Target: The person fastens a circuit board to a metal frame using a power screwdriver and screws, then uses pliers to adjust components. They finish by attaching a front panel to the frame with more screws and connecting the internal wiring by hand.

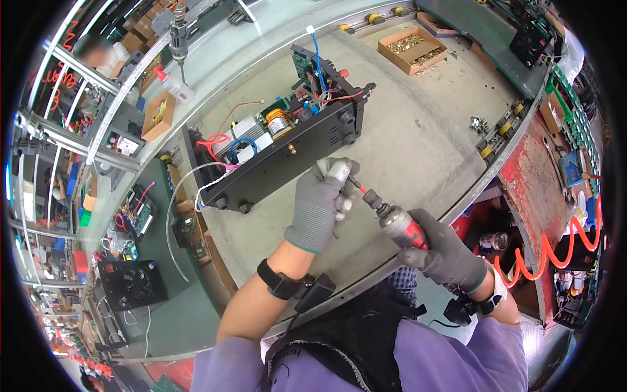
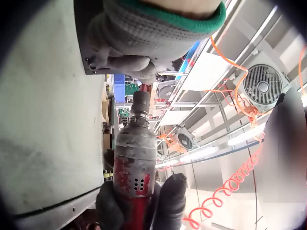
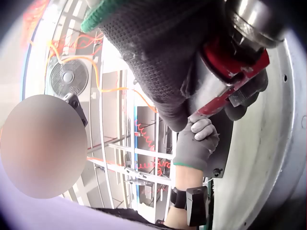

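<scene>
Gripping the driver (image 1: 401, 227) in the gloved right hand (image 1: 444, 251), closed round its red-and-silver body; pinching the end of its bit (image 1: 360, 189) in the curled fingers of the gloved left hand (image 1: 317, 206). Just beyond the left hand, can see the open black case (image 1: 271, 171) on the worktable (image 1: 418, 140), with wires and parts inside; farther off, beyond both hands, a cardboard box (image 1: 420, 65) of small metal pieces.

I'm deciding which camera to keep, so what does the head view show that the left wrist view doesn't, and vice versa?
Only head: the open brown cardboard box of brass-coloured parts and the orange-wound coil.
Only left wrist: the white square-framed fan overhead.
Both: the red-and-silver power tool, grey-gloved left hand and right hand.
</scene>
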`<state>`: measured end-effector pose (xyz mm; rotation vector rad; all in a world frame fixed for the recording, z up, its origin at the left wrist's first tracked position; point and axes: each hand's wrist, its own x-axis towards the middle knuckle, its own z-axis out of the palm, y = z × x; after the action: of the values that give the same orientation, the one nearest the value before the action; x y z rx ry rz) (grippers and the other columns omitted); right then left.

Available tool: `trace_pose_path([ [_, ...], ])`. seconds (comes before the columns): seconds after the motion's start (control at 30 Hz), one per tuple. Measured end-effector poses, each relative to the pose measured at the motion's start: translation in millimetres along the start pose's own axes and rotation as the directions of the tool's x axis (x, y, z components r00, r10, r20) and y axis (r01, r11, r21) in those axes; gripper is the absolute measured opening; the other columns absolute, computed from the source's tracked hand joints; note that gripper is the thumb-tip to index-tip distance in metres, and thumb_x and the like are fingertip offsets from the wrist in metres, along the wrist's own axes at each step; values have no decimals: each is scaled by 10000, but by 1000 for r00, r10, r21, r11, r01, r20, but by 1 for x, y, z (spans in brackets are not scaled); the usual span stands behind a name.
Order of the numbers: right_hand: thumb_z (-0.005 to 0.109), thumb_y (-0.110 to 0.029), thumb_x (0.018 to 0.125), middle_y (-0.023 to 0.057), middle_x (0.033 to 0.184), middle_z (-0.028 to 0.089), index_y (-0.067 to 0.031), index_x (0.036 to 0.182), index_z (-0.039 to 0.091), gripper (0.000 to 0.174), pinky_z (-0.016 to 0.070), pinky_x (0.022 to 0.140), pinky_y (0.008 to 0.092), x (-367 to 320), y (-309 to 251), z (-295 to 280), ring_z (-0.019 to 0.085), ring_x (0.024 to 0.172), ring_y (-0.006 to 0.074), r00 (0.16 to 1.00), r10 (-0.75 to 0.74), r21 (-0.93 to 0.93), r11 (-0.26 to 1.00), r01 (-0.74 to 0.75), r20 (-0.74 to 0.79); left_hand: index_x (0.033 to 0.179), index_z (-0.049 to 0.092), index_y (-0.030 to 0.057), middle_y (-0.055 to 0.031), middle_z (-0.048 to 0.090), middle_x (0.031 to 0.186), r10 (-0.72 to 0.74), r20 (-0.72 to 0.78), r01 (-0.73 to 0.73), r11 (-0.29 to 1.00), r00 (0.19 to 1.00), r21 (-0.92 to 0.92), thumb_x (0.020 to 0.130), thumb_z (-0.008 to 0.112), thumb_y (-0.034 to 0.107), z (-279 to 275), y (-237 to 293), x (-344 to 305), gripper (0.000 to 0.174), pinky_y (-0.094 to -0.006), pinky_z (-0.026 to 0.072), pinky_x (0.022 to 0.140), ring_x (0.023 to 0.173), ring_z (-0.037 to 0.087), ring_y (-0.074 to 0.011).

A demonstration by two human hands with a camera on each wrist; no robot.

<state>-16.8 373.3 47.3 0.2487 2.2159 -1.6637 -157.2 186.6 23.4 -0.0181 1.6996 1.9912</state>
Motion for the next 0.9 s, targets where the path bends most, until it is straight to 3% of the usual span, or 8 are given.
trace_pose_path([
  [0.17, 720, -426, 823, 95, 906, 589, -1, 1197, 510, 604, 486, 749, 332, 2, 5, -7, 587, 828, 174, 998, -42, 159, 986, 47, -36, 982, 629, -4, -25, 578, 658, -92, 144, 85, 995, 985, 55, 980, 568, 268, -5, 17, 10, 279, -211, 370, 430, 493, 482, -53],
  [0.2, 712, -426, 833, 80, 886, 579, -3, 1188, 512, 587, 484, 718, 317, 4, 4, -10, 578, 794, 156, 996, -36, 215, 975, 53, -81, 1024, 635, 12, -33, 583, 651, 435, 25, -405, 814, 900, 416, 956, 600, 250, -11, 7, 26, 250, -222, 387, 453, 488, 487, -83],
  [0.27, 708, -435, 834, 71, 866, 571, -2, 1175, 514, 584, 477, 684, 304, 13, 1, -18, 569, 760, 142, 992, -27, 203, 978, 52, -122, 1125, 650, 102, -67, 624, 779, 847, 233, -571, 97, 478, 815, 835, 710, 207, -11, 25, 33, 314, -308, 462, 575, 602, 560, -207],
  [0.3, 705, -443, 834, 62, 845, 564, -2, 1163, 517, 582, 470, 649, 292, 18, 0, -22, 559, 726, 128, 987, -20, 190, 981, 51, -162, 1125, 650, 102, -67, 624, 779, 847, 235, -573, 98, 478, 814, 835, 710, 207, -6, 35, 35, 314, -308, 462, 575, 602, 560, -207],
  [0.37, 705, -466, 826, 60, 821, 563, 8, 1143, 519, 600, 459, 604, 285, 33, 2, -25, 553, 691, 115, 977, -59, 139, 986, 89, -203, 1172, 650, 178, -86, 614, 958, 746, 466, -389, -296, 476, 872, 758, 749, 178, 2, 50, 45, 425, -385, 485, 678, 781, 596, -270],
  [0.57, 712, -463, 820, 85, 838, 579, 21, 1153, 519, 618, 476, 654, 314, 53, 1, -28, 576, 723, 157, 978, -13, 82, 996, 31, -207, 1374, 470, 357, -107, 576, 1117, 401, 586, -457, -375, 704, 807, 748, 755, 163, 8, 72, 79, 715, -434, 505, 778, 921, 616, -319],
  [0.63, 712, -449, 823, 99, 850, 591, 14, 1162, 516, 606, 481, 682, 334, 57, 8, -30, 594, 748, 183, 974, -47, 26, 998, 54, -220, 1356, 492, 318, -113, 593, 1128, 231, 512, -482, -178, 827, 858, 768, 735, 125, 8, 77, 82, 665, -426, 516, 797, 942, 634, -327],
  [0.9, 729, -383, 816, 183, 888, 640, -19, 1179, 506, 560, 489, 752, 399, 57, -16, -34, 657, 836, 304, 963, -55, -272, 962, -19, -262, 1296, 530, 213, -110, 639, 1024, 249, 596, -585, -124, 764, 802, 775, 718, 91, 2, 71, 95, 568, -416, 525, 773, 931, 645, -310],
])
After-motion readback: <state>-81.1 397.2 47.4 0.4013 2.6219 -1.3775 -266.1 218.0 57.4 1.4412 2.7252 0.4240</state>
